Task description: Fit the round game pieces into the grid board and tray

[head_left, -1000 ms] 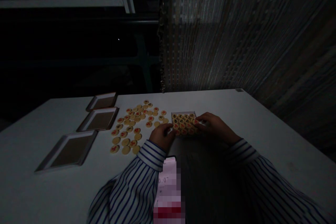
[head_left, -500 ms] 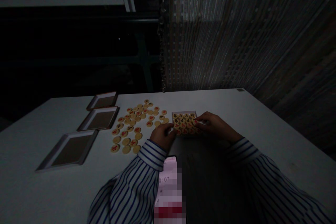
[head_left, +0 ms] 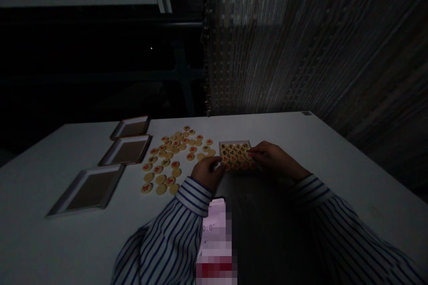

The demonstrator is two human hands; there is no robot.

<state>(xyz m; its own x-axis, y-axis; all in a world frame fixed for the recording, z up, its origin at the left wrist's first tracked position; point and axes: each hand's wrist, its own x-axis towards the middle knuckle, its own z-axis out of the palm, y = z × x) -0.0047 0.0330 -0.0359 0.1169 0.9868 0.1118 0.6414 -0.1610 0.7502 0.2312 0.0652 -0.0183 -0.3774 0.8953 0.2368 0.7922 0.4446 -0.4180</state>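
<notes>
A small box (head_left: 234,142) of round xiangqi pieces (head_left: 233,159) lies face up before me, with rows of black and red characters showing. My left hand (head_left: 207,172) grips the box at its near left edge, thumb and fingers curled. At the opposite side, my right hand (head_left: 277,160) has its thumb and fingertips pinched together on a piece in the right-hand column. The fingers mostly cover that piece. Many loose xiangqi pieces (head_left: 168,156) are spread to the left, some with characters up, others blank side up.
Three shallow open box parts (head_left: 114,187) stand in a line along the left of the white table (head_left: 351,173). A lit phone (head_left: 216,220) lies by my left forearm, partly blurred out. Behind the table's far edge hangs a bead curtain (head_left: 267,53).
The fingers of my right hand have drawn together and shifted slightly at the box's right side. My left hand and the loose pieces have stayed in place.
</notes>
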